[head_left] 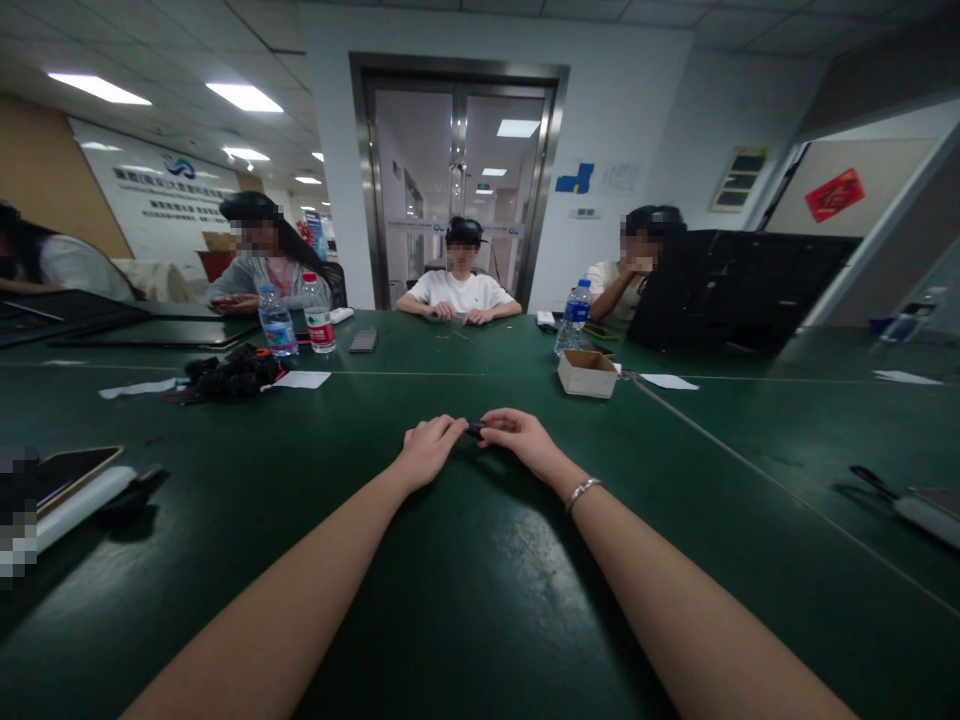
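Between my two hands is a small, dark, elongated object [474, 429], too small to identify, just above or on the green tabletop [465, 580]. My left hand [430, 450] grips its left end, with the fingers closed together. From the other side, my right hand [525, 440] pinches the right end between thumb and fingers. A silver bracelet [583, 493] circles my right wrist. My fingers cover both ends of the dark object.
A small open box [587, 374] stands beyond my right hand, near a water bottle [574, 318]. Tangled black gear [232, 374] and two bottles lie to the left. Several people sit around the table; a large black monitor-like panel [735, 290] stands at right.
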